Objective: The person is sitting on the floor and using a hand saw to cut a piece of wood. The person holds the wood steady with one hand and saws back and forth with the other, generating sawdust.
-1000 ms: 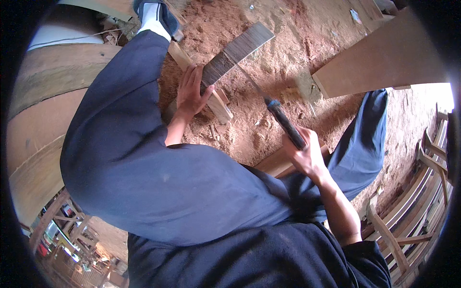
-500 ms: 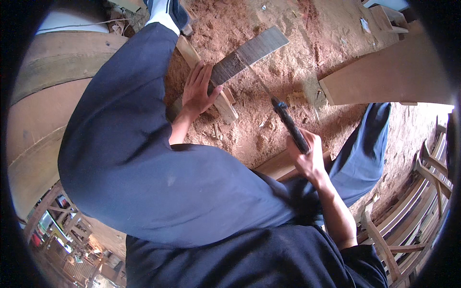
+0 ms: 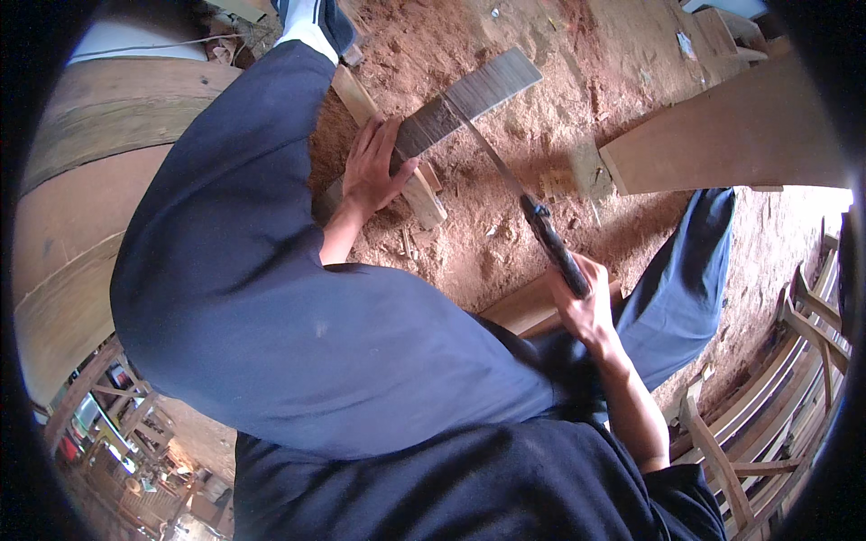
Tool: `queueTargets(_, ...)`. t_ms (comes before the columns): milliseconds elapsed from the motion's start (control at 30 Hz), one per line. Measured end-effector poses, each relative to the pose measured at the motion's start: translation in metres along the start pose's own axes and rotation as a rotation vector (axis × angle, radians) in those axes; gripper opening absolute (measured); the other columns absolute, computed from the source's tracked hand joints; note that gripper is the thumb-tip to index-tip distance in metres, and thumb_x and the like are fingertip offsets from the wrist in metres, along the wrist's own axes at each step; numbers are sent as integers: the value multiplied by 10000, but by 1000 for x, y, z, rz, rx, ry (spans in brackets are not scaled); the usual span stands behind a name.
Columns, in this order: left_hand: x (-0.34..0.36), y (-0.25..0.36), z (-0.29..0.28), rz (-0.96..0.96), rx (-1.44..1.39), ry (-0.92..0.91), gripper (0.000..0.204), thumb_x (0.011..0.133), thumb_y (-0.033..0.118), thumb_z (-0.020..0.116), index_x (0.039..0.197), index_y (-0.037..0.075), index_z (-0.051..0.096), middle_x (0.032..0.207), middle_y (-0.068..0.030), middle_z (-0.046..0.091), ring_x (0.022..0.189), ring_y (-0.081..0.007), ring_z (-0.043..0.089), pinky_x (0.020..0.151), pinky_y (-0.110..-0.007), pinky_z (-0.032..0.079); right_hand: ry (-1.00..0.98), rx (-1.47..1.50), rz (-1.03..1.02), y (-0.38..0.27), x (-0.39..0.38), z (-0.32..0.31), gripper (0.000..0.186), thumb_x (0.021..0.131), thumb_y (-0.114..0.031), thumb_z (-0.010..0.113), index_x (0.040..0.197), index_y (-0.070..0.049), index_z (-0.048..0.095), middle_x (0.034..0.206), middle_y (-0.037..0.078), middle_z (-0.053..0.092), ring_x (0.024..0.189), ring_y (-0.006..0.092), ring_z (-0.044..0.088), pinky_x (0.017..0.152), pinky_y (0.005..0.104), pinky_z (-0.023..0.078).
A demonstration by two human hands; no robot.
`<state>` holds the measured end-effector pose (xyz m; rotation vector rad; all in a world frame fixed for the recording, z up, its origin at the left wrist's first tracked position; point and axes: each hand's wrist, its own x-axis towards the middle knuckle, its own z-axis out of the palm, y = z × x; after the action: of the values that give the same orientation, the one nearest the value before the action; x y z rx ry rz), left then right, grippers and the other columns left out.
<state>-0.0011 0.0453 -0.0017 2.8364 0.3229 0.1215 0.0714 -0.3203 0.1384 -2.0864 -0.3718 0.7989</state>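
Note:
My left hand (image 3: 368, 173) lies flat with outstretched fingers on a grey-faced wooden board (image 3: 496, 88), pressing on its near-left part. Beneath the board runs a pale wood strip (image 3: 421, 202), partly hidden by that hand. My right hand (image 3: 586, 311) is closed round the dark handle of a handsaw (image 3: 552, 242). The saw's thin blade reaches up and left to the board, its tip end crossing the board's middle. Whether a cut has opened there is too fine to make out.
Sawdust covers the ground (image 3: 505, 243) round the board. A wide wooden panel (image 3: 722, 135) stands at the right, and large planks (image 3: 99, 171) at the left. Long timbers (image 3: 767, 406) lie in a rack at lower right. A wood piece (image 3: 523, 307) rests near my right leg.
My right hand has drawn the saw slightly back, down and to the right. The board and my left hand stay in place.

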Motion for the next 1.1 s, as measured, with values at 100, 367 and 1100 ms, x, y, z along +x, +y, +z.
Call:
queueTargets(100,0,-2,-1,39,-33,-1,770,895,407,635,1500,48,323,1487,-185,400,1429,-365,298,1183,-474,259,-41,8,41,-9,4,-4,143,801,-135,616,766,-1,580,627,122,580,557,208,563,604,365,480)
queueTargets(367,4,6,-5,21,-49,-3,765,904,458,603,1492,47,339,1492,-195,388,1437,-367,284,1187,-476,252,6,0,-14,-34,51,22,181,846,-134,593,739,-3,528,598,52,436,587,108,422,549,341,392)
queueTargets(1100,6,-7,-4,-23,15,51,747,935,469,555,1516,74,301,1518,-176,370,1438,-377,277,1194,-481,228,3,-25,-38,-57,57,27,214,839,-104,580,676,-2,487,550,46,443,534,111,408,506,342,370)
